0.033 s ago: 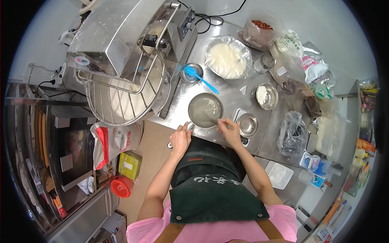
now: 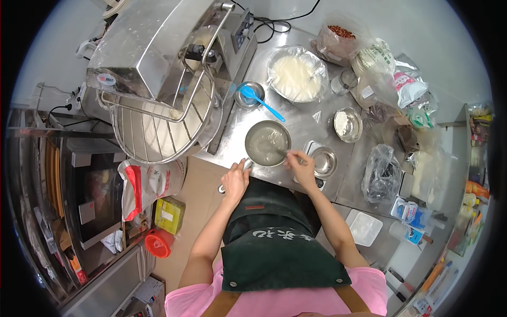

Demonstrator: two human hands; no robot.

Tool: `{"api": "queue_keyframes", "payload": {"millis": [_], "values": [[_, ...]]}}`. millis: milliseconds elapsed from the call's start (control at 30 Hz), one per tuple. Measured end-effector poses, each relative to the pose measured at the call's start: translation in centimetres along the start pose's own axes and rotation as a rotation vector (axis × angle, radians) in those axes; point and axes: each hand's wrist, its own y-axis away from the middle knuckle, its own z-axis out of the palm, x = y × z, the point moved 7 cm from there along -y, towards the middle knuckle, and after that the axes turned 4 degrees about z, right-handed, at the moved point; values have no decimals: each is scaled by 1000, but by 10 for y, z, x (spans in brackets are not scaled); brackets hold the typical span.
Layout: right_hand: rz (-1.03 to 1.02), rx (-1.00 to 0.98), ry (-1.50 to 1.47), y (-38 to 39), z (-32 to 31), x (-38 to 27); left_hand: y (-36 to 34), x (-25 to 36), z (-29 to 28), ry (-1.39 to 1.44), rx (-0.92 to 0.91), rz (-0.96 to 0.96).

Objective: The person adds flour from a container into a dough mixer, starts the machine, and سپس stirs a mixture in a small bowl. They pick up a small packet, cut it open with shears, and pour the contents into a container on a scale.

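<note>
A round metal saucepan (image 2: 268,138) holds a pale, cloudy liquid near the table's front edge. My left hand (image 2: 235,180) is closed around its handle (image 2: 222,188), whose end pokes out past my fingers. My right hand (image 2: 300,165), at the pan's lower right rim, pinches a thin metal utensil (image 2: 282,152). Its far end dips into the liquid, so I cannot make out its kind. Close beside my right hand, a small steel bowl (image 2: 324,161) rests on a white scale (image 2: 310,148).
A stand mixer (image 2: 158,127) with a wire guard occupies the left. Behind the pan are a blue brush (image 2: 262,104) across a small bowl (image 2: 247,98) and a plastic-lined bowl (image 2: 297,76) of white stuff. Rightward sit a bowl of flour (image 2: 348,124) and several plastic bags (image 2: 381,174).
My right hand has shifted slightly to the right with the utensil, and the ripples in the liquid differ. My left hand and the saucepan have stayed in place.
</note>
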Motion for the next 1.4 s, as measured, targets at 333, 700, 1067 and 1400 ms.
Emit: {"api": "queue_keyframes", "payload": {"millis": [333, 700, 1067, 1400], "values": [[-8, 41, -105, -12, -6, -10, -2, 2, 0, -11, -22, -8], [-370, -43, 339, 13, 8, -51, -1, 2, -1, -2, -10, -7], [-752, -106, 747, 45, 45, -74, 1, 1, 1, -28, -22, -10], [-733, -69, 684, 31, 40, -74, 0, 1, 1, -10, -14, 1]]}}
